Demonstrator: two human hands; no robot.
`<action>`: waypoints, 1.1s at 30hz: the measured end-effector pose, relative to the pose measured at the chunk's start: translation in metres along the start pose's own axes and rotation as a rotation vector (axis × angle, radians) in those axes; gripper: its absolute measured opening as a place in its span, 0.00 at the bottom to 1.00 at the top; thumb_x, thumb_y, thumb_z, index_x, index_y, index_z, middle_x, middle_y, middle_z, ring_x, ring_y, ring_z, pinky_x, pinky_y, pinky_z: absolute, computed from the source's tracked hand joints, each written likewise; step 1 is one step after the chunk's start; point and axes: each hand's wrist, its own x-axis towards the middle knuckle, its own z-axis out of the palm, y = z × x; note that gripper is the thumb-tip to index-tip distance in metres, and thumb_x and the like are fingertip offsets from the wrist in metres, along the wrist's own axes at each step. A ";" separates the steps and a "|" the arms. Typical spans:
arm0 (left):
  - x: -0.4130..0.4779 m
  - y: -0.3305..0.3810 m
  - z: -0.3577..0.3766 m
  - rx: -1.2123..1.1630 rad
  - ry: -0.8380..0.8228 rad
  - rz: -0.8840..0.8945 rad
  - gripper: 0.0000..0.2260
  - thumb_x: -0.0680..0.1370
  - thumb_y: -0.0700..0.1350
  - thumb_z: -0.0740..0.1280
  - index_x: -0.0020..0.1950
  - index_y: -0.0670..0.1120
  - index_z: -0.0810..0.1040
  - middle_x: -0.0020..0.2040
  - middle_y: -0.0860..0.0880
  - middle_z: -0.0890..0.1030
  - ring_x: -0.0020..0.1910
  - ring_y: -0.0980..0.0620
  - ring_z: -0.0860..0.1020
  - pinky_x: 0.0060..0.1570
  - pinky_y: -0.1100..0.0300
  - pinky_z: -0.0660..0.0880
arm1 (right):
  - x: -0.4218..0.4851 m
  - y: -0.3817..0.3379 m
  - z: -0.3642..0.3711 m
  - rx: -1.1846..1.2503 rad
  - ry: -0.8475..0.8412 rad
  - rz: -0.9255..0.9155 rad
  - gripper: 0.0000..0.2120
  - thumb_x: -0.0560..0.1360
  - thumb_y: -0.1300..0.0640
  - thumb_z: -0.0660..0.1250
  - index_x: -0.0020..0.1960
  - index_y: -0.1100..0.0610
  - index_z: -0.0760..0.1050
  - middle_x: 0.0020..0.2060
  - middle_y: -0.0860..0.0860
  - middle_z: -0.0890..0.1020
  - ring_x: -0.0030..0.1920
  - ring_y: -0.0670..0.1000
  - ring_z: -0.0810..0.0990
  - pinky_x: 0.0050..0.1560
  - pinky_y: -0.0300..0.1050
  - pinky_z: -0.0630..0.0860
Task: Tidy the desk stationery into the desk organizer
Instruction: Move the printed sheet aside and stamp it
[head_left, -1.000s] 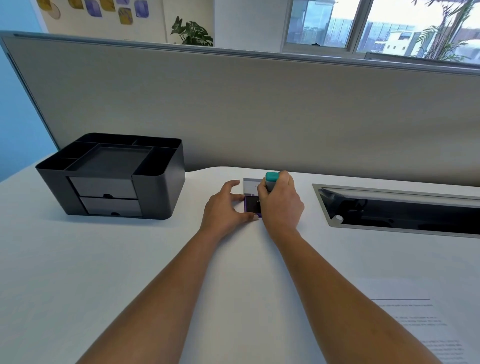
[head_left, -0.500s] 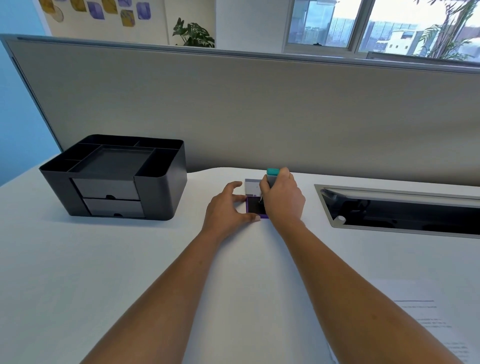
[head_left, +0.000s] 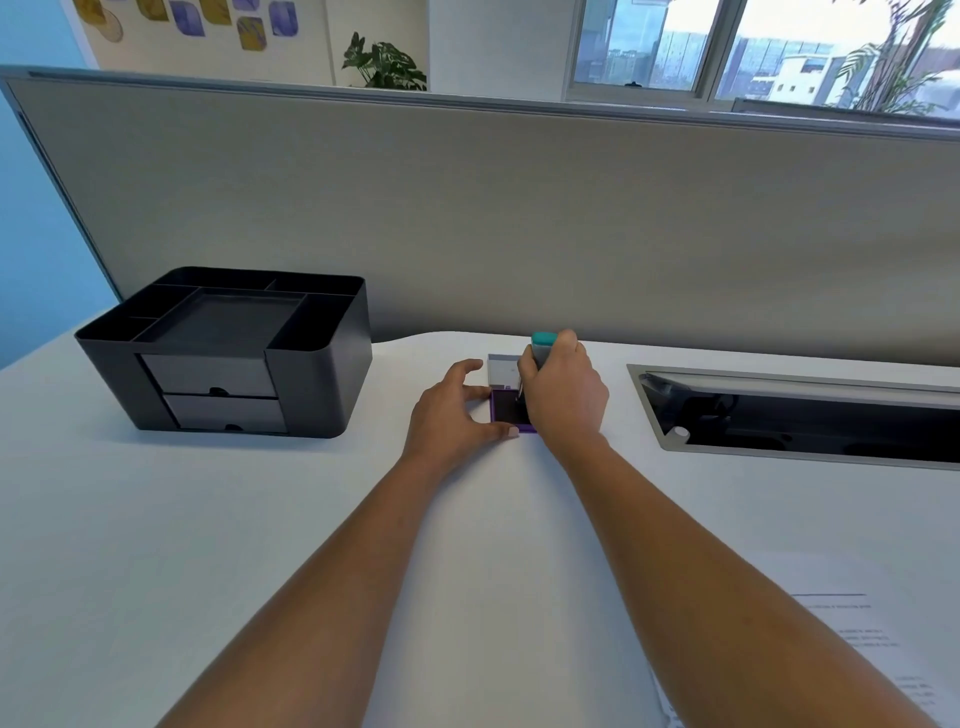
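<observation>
A black desk organizer with two closed drawers and several top compartments stands at the left of the white desk. Right of it lies a small purple ink pad, its lid flipped open toward the partition. My left hand steadies the pad from the left, thumb and fingers on its edges. My right hand is closed around a teal-topped stamp, held upright over the pad's right side. The stamp's lower end is mostly hidden by my fingers.
A grey partition runs along the desk's far edge. An open cable tray is sunk into the desk at the right. A printed sheet of paper lies near the front right.
Both hands stay at the ink pad; only the view has shifted slightly. The grip on the stamp and pad looks the same.
</observation>
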 end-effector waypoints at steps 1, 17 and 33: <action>0.001 -0.001 0.000 0.001 -0.004 -0.001 0.38 0.64 0.49 0.78 0.68 0.49 0.64 0.61 0.50 0.79 0.64 0.48 0.73 0.60 0.56 0.68 | 0.003 -0.001 0.000 -0.009 -0.014 0.003 0.14 0.79 0.50 0.56 0.57 0.61 0.66 0.54 0.57 0.77 0.50 0.59 0.78 0.42 0.44 0.65; 0.000 0.001 0.002 0.037 0.001 0.005 0.38 0.64 0.49 0.78 0.69 0.49 0.63 0.62 0.50 0.78 0.64 0.48 0.72 0.62 0.56 0.67 | -0.008 0.004 0.006 0.039 0.060 -0.014 0.14 0.79 0.50 0.57 0.58 0.60 0.64 0.55 0.55 0.75 0.49 0.58 0.79 0.40 0.44 0.65; -0.100 0.007 -0.007 0.230 -0.016 0.022 0.32 0.74 0.52 0.68 0.74 0.50 0.58 0.73 0.51 0.65 0.71 0.51 0.64 0.69 0.58 0.60 | -0.060 -0.014 -0.072 0.274 0.042 -0.019 0.15 0.79 0.47 0.56 0.55 0.59 0.66 0.49 0.55 0.77 0.47 0.55 0.78 0.44 0.49 0.75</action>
